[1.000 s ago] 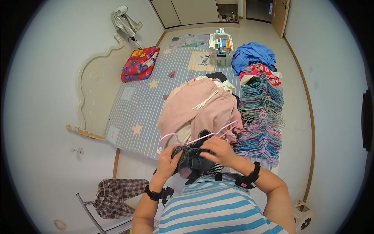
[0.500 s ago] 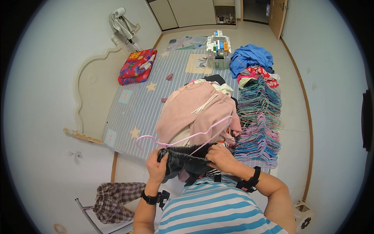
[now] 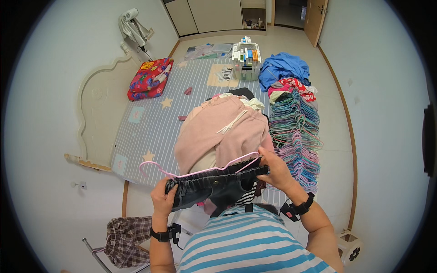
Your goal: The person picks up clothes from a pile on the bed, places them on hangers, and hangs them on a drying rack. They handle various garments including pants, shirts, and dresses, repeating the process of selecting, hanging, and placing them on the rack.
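The head camera, the left of a side-by-side fisheye pair, looks down and forward from above the wearer's striped shirt (image 3: pixel 246 241), which is closest. The left hand (image 3: pixel 162 197) and right hand (image 3: pixel 277 171) come next, at the bed (image 3: pixel 152 127)'s near edge; beyond its far edge, the wardrobe (image 3: pixel 217 16) is distant.
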Demonstrator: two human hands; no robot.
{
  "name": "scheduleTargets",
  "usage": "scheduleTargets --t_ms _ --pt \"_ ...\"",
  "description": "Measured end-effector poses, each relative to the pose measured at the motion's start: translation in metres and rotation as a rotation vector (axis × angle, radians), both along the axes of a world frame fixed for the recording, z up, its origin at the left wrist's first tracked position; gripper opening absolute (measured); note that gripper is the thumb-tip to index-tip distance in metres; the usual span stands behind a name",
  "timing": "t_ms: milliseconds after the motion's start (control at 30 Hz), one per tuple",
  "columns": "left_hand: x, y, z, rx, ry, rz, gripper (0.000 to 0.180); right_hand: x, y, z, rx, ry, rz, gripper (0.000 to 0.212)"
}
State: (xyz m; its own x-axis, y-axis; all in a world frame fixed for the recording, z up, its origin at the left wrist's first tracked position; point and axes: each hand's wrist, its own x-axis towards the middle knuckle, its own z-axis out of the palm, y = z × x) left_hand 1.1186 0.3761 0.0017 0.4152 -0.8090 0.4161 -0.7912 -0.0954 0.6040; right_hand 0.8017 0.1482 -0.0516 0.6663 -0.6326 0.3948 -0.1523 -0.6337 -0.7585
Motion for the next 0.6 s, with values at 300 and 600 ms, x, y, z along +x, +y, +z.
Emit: scheduleTargets --t_ms 300,600 --pt "-0.001 0.002 0.000 0.182 -0.070 -0.246 0.033 0.014 -0.017 0.038 -0.425 0.282 0.485 0.032" --pt "-0.007 -0.004 0.004 0.189 -0.014 -0.415 0.034 0.069 0.024 0.042 -0.367 0.221 0.537 0.034"
